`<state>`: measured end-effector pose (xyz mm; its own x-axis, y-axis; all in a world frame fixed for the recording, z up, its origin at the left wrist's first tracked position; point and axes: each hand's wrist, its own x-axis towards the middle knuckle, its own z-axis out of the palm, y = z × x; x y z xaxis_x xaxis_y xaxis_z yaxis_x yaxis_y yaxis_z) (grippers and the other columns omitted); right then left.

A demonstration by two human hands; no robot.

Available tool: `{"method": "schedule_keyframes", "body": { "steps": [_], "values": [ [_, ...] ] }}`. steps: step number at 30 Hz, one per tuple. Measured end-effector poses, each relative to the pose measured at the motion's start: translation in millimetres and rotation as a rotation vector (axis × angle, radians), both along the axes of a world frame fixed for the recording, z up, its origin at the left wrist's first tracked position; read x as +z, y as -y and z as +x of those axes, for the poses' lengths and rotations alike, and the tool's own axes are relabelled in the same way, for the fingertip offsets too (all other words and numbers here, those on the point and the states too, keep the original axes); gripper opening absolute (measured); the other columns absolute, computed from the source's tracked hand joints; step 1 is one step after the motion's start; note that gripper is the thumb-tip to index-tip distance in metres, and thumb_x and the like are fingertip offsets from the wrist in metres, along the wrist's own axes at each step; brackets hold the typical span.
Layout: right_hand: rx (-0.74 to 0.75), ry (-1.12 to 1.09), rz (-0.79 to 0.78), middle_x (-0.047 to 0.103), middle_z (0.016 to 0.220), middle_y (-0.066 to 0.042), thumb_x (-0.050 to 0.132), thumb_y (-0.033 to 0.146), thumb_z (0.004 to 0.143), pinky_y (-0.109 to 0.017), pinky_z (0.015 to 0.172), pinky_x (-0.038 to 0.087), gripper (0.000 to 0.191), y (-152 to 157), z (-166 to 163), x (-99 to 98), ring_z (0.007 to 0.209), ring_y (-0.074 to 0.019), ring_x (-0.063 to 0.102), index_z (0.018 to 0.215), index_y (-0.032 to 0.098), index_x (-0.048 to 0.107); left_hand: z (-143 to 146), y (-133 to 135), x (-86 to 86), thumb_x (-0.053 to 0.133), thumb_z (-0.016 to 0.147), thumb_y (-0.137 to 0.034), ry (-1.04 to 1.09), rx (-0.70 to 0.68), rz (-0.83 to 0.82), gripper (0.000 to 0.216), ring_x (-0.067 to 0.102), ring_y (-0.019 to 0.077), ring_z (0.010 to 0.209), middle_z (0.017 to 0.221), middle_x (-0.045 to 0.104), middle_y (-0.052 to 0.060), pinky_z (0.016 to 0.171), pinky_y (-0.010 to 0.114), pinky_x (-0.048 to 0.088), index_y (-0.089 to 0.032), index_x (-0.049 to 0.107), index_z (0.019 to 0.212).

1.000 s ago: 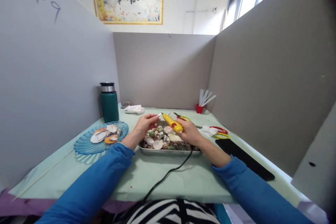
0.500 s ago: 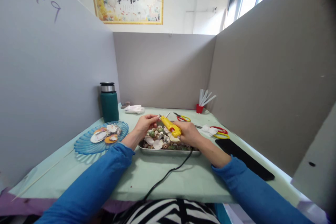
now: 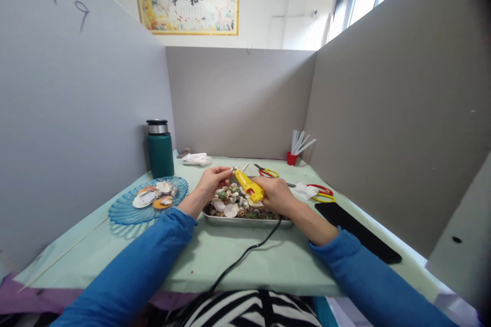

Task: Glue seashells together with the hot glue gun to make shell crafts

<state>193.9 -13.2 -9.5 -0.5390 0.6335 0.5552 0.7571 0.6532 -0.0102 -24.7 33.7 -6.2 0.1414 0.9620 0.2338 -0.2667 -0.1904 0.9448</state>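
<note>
the right hand (image 3: 276, 195) grips the yellow glue gun (image 3: 249, 186) against a small piece (image 3: 229, 170) pinched in the left hand (image 3: 209, 184); few shells (image 3: 153, 199) lie on the blue plate (image 3: 123, 213), the tray (image 3: 245, 223) heaped full.

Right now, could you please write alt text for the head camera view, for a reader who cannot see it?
A person's right hand holds a yellow glue gun, its nozzle at a small piece pinched in the left hand, above a metal tray of shells. A blue plate and a green flask stand to the left.
</note>
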Motion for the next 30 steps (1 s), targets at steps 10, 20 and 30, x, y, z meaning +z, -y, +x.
{"method": "schedule_keyframes", "body": {
  "steps": [10, 20, 30],
  "values": [
    [-0.046, 0.009, 0.048, 0.068, 0.089, -0.003, 0.053, 0.011, 0.068, -0.025, 0.061, 0.030, 0.033, 1.8, -0.3, 2.1, 0.079, -0.0174, 0.059, 0.098, 0.021, 0.060, 0.8, 2.2, 2.0, 0.080, 0.056, -0.027, 0.011, -0.002, -0.001, 0.031, 0.051, 0.0050, 0.044, 0.070, 0.068, 0.005, 0.051, 0.021, 0.046, -0.010, 0.065, 0.078],
    [-0.011, 0.009, 0.018, 0.068, 0.092, -0.003, 0.053, 0.014, 0.071, -0.024, 0.065, 0.034, 0.033, 0.3, 0.1, 0.8, 0.083, -0.0182, 0.061, 0.103, 0.021, 0.060, -0.1, 0.2, 0.4, 0.079, 0.056, -0.024, 0.027, -0.002, -0.013, 0.028, 0.051, 0.0046, 0.044, 0.069, 0.068, 0.004, 0.049, 0.020, 0.045, -0.010, 0.066, 0.077],
    [-0.016, 0.025, 0.016, 0.068, 0.096, -0.004, 0.054, 0.016, 0.073, -0.025, 0.068, 0.036, 0.035, 0.5, 0.8, -0.5, 0.086, -0.0182, 0.061, 0.107, 0.021, 0.060, 0.3, 0.8, 0.7, 0.079, 0.057, -0.022, 0.035, 0.000, -0.024, 0.028, 0.051, 0.0049, 0.044, 0.067, 0.066, 0.002, 0.049, 0.020, 0.046, -0.011, 0.066, 0.079]
  ]
}}
